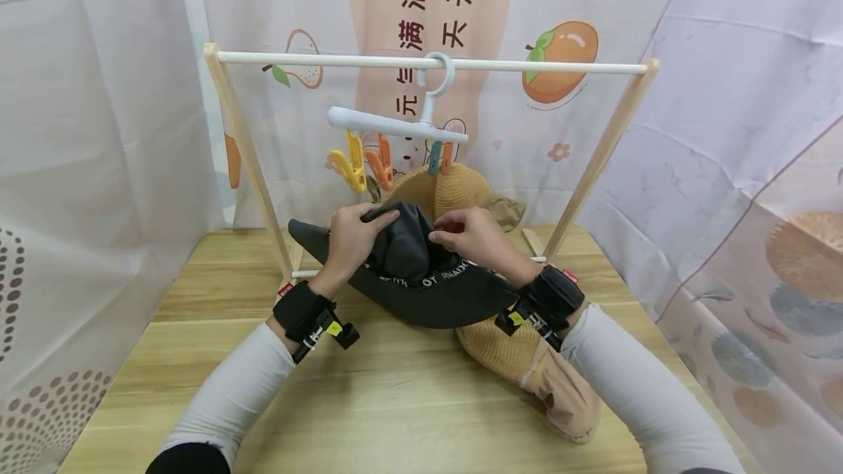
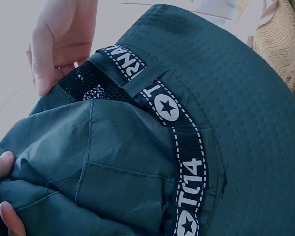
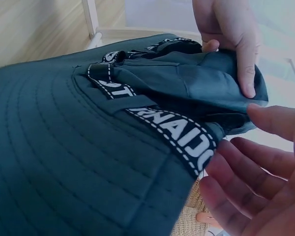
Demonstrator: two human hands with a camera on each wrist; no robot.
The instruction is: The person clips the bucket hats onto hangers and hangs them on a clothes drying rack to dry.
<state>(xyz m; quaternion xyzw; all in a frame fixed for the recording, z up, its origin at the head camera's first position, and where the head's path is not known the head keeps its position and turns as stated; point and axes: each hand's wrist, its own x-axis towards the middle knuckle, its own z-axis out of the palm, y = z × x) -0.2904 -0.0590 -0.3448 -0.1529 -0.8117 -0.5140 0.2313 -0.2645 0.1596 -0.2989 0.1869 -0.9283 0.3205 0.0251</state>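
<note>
A dark wide-brimmed sun hat [image 1: 435, 306] with a white-lettered band is held up over the table, its soft crown partly folded in. My left hand [image 1: 350, 238] pinches the crown, thumb on top of the cloth. At the other side of the crown my right hand [image 1: 479, 240] holds the edge lightly between thumb and fingers. Beside the crown, the left wrist view shows black mesh [image 2: 91, 86]. Above the hands a light blue hanger [image 1: 395, 123] hangs from a white rod [image 1: 296, 59], with a yellow clip [image 1: 352, 163] and several others under its bar.
Wooden posts [image 1: 246, 152] hold the rod at both sides. Behind the hat lies a tan woven hat [image 1: 461, 192]. Another tan woven piece [image 1: 507, 350] with beige cloth lies under my right forearm on the wooden table [image 1: 369, 401]. Printed curtains surround the table.
</note>
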